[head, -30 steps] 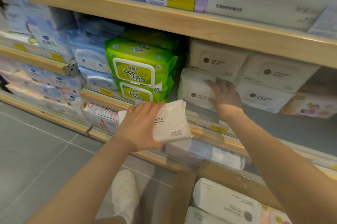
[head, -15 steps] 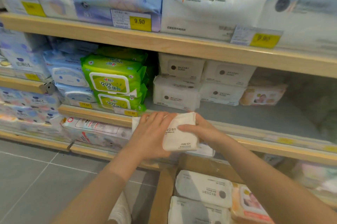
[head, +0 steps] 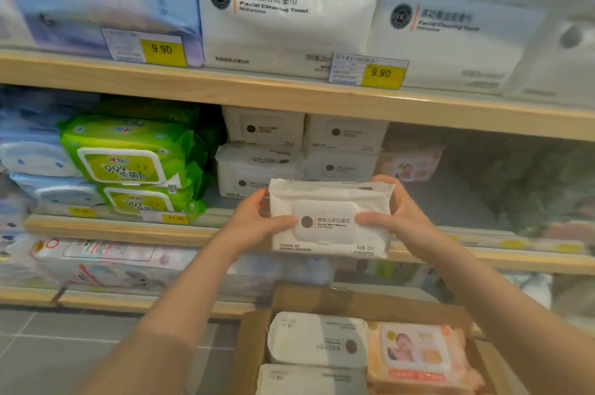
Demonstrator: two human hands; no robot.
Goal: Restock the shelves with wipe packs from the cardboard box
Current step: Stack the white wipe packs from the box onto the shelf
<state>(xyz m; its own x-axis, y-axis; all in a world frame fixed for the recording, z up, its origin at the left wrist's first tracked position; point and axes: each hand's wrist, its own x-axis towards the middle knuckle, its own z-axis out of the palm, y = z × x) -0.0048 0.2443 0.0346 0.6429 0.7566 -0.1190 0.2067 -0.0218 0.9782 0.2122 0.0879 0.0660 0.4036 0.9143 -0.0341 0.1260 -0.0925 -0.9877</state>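
I hold a white wipe pack (head: 328, 217) upright, lid facing me, in front of the middle shelf (head: 128, 229). My left hand (head: 257, 220) grips its left end with the thumb on the front. My right hand (head: 396, 214) grips its right end the same way. Behind it, white wipe packs (head: 264, 150) are stacked two high on that shelf. Below, the open cardboard box (head: 257, 340) holds more white packs (head: 317, 338) and a pink baby-wipe pack (head: 418, 356).
Green wipe packs (head: 128, 156) and blue packs (head: 35, 153) fill the middle shelf's left. A pink pack (head: 409, 163) lies behind, with bare shelf floor (head: 450, 198) to its right. Facial towel packs (head: 283, 18) sit on the upper shelf. Grey floor tiles (head: 64, 356) lie at lower left.
My right hand left the shelved packs and took the pack's right end. Both hands turned the pack lid-forward and lifted it to shelf height.
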